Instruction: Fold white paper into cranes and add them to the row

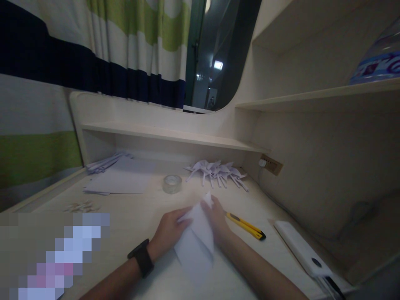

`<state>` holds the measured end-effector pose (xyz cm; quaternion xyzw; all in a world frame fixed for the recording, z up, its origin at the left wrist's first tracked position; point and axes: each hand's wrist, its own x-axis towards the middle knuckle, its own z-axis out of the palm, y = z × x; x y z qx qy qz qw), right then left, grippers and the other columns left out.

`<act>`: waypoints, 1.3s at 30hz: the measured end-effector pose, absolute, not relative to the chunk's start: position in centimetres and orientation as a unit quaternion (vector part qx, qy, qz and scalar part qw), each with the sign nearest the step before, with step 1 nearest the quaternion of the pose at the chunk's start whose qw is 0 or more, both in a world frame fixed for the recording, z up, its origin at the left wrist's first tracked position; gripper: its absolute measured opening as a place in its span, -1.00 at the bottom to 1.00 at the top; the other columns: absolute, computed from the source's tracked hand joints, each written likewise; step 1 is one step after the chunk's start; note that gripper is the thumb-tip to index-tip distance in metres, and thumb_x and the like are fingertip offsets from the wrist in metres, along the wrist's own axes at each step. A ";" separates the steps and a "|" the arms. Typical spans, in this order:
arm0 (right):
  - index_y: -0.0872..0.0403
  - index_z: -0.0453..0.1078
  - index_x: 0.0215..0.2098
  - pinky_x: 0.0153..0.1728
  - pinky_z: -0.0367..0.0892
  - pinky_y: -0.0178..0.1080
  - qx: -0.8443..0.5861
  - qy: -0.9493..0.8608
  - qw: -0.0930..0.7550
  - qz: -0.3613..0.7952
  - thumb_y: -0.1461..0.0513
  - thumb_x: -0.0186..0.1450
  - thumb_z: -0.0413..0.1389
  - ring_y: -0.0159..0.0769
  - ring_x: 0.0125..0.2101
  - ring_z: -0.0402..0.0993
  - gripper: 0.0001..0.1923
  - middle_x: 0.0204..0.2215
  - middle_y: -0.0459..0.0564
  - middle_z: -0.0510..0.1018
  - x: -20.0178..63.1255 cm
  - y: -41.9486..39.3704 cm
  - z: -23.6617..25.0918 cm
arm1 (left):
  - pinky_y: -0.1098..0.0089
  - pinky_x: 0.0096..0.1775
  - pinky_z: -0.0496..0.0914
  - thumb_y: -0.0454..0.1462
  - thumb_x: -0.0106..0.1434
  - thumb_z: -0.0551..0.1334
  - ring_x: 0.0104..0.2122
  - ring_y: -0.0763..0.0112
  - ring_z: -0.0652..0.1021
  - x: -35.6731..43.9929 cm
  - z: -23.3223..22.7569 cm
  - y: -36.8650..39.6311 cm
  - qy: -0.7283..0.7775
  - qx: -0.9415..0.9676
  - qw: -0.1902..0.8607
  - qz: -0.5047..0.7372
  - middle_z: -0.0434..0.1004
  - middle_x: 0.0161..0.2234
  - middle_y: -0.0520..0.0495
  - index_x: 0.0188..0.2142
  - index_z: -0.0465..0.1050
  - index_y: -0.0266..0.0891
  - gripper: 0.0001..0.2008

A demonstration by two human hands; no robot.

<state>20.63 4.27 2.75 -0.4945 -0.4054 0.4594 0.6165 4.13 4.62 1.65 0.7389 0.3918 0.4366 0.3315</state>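
Observation:
A sheet of white paper, partly folded with a pointed top, is held between my two hands above the desk. My left hand grips its left edge, thumb on top and the other fingers behind. At the upper right side, my right hand pinches the paper near the point; its fingertips are partly hidden. Just right of that hand lies a yellow utility knife. Beyond the hands, a roll of clear tape rests on the desk. Several white paper pinwheels lie together at the back.
White paper sheets are stacked at the back left, with small pale pieces in front. A white power strip or box with cables lies at the right. A wall socket and a shelf holding a bottle are on the right.

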 end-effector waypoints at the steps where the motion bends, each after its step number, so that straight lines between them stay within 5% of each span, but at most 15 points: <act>1: 0.06 0.22 -0.05 -0.44 0.39 -0.25 -0.487 -0.398 0.622 0.467 0.03 0.04 0.25 -0.25 -0.46 0.48 -0.42 -0.38 -0.02 0.55 20.5 4.3 2.8 | 0.25 0.01 0.34 -0.26 0.15 0.23 -0.08 0.16 0.53 4.1 1.7 4.7 0.401 0.738 0.327 0.433 0.54 -0.07 -0.04 -0.05 0.50 -0.13 -0.66; 9: 0.08 0.27 -0.14 -0.39 0.39 -0.18 -0.407 -0.349 0.614 0.579 0.20 -0.14 0.38 -0.20 -0.47 0.49 -0.37 -0.45 -0.05 0.54 20.7 4.6 2.2 | 0.30 -0.02 0.38 -0.25 0.26 0.13 -0.10 0.28 0.55 4.0 1.0 4.9 0.409 0.760 0.267 0.429 0.56 -0.09 0.03 -0.06 0.50 -0.10 -0.72; 22: 0.06 0.29 -0.05 -0.49 0.34 -0.28 -0.425 -0.388 0.622 0.531 0.25 -0.26 0.40 -0.28 -0.50 0.43 -0.21 -0.50 -0.12 0.51 21.6 4.2 3.8 | 0.35 -0.06 0.42 -0.18 0.30 0.12 -0.12 0.32 0.56 3.6 1.9 4.6 0.367 0.783 0.262 0.429 0.54 -0.08 0.05 -0.04 0.47 -0.05 -0.73; 29: 0.11 0.39 -0.28 -0.53 0.32 -0.29 -0.425 -0.397 0.627 0.519 0.06 -0.07 0.34 -0.31 -0.58 0.42 -0.54 -0.56 -0.07 0.51 23.2 6.1 3.3 | 0.34 -0.04 0.41 -0.18 0.31 0.12 -0.12 0.33 0.56 3.8 1.7 4.5 0.368 0.780 0.237 0.448 0.53 -0.07 0.05 -0.02 0.45 -0.05 -0.72; 39: 0.12 0.38 -0.47 -0.59 0.23 -0.38 -0.412 -0.418 0.622 0.517 0.04 0.03 0.28 -0.42 -0.63 0.34 -0.67 -0.62 -0.12 0.43 24.2 6.3 3.6 | 0.34 -0.06 0.43 -0.22 0.29 0.14 -0.14 0.33 0.57 3.8 1.9 4.2 0.374 0.778 0.234 0.447 0.54 -0.08 0.06 -0.04 0.47 -0.06 -0.73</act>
